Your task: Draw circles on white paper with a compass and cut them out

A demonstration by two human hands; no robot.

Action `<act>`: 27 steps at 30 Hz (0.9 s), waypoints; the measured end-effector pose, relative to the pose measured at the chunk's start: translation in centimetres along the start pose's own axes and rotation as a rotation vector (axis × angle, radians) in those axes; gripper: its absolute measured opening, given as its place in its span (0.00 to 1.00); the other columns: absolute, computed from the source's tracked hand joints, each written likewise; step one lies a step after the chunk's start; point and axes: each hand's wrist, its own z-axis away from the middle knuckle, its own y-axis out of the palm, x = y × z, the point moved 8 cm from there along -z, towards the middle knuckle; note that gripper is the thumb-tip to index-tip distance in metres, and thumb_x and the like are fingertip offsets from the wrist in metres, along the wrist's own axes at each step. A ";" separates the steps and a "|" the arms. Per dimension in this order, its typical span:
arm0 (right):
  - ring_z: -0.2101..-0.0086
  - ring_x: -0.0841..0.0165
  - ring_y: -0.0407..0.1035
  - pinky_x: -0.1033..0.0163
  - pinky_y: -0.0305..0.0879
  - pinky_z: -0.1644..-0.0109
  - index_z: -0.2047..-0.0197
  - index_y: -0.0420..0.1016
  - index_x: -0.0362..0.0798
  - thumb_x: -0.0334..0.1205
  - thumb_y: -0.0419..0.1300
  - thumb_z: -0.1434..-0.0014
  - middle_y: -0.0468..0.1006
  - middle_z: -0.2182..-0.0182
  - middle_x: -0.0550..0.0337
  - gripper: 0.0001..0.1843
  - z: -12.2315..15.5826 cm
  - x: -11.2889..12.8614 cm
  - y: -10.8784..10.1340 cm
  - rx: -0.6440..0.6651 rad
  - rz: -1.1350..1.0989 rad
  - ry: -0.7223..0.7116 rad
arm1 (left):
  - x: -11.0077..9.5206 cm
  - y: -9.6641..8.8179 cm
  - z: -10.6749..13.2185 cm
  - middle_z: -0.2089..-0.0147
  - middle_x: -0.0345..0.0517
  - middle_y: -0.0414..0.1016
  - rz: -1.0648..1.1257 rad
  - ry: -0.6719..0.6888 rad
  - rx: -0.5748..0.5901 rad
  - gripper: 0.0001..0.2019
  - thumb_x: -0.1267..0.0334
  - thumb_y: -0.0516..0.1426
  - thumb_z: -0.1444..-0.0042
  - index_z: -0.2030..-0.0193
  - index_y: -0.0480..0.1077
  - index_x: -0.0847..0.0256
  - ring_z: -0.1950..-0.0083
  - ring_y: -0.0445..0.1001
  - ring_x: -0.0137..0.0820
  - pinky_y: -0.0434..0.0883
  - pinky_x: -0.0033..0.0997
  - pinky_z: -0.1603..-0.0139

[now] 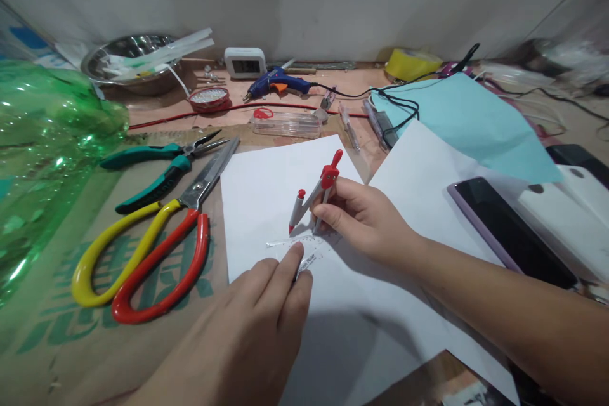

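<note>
My right hand (368,219) pinches a red and grey drawing compass (318,193), its two legs spread and tips down on a white sheet of paper (261,190). A clear plastic ruler (304,248) lies flat on the sheet under the tips. My left hand (259,323) presses fingertips on the ruler's near edge, fingers held together.
Yellow and red scissors (157,247) and green-handled pliers (157,168) lie left on cardboard. A green plastic bottle (42,158) fills the far left. A phone (509,231), light blue paper (471,124), a blue glue gun (278,84), a metal bowl (130,60) and yellow tape (412,63) sit around.
</note>
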 end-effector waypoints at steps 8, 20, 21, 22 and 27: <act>0.68 0.67 0.70 0.63 0.64 0.64 0.64 0.70 0.48 0.35 0.54 0.32 0.78 0.68 0.58 0.08 0.7 2.8 0.5 0.026 0.328 -0.247 | -0.1 0.5 -0.1 0.38 0.60 0.74 -0.032 0.032 -0.071 0.24 0.74 0.51 0.44 0.40 0.70 0.63 0.48 0.77 0.47 0.77 0.46 0.55; 0.73 0.70 0.70 0.63 0.63 0.67 0.64 0.69 0.48 0.35 0.55 0.34 0.76 0.74 0.63 0.06 0.6 1.6 0.5 -0.024 0.196 -0.141 | 4.4 -3.5 -0.5 0.66 0.41 0.79 0.371 -0.191 -0.169 0.10 0.60 0.53 0.32 0.63 0.74 0.55 0.66 0.77 0.35 0.72 0.33 0.67; 0.73 0.70 0.70 0.63 0.63 0.67 0.64 0.69 0.48 0.35 0.55 0.34 0.76 0.73 0.63 0.06 0.6 1.7 0.4 -0.023 0.202 -0.145 | 5.7 -4.1 -0.5 0.69 0.40 0.78 0.391 -0.283 -0.215 0.11 0.56 0.55 0.33 0.64 0.74 0.56 0.69 0.76 0.34 0.70 0.33 0.70; 0.73 0.69 0.70 0.63 0.64 0.67 0.64 0.70 0.48 0.35 0.55 0.34 0.76 0.73 0.63 0.06 0.6 1.8 0.4 -0.024 0.208 -0.149 | 6.8 -4.9 -0.5 0.67 0.41 0.79 0.399 -0.342 -0.284 0.11 0.53 0.57 0.34 0.61 0.74 0.57 0.69 0.76 0.34 0.69 0.33 0.70; 0.74 0.69 0.70 0.63 0.64 0.67 0.63 0.71 0.47 0.34 0.55 0.34 0.76 0.74 0.63 0.05 0.6 2.0 0.4 -0.037 0.227 -0.190 | 7.2 -6.0 -1.5 0.52 0.47 0.81 0.433 -0.209 -0.469 0.16 0.56 0.59 0.35 0.43 0.74 0.58 0.54 0.78 0.37 0.73 0.35 0.54</act>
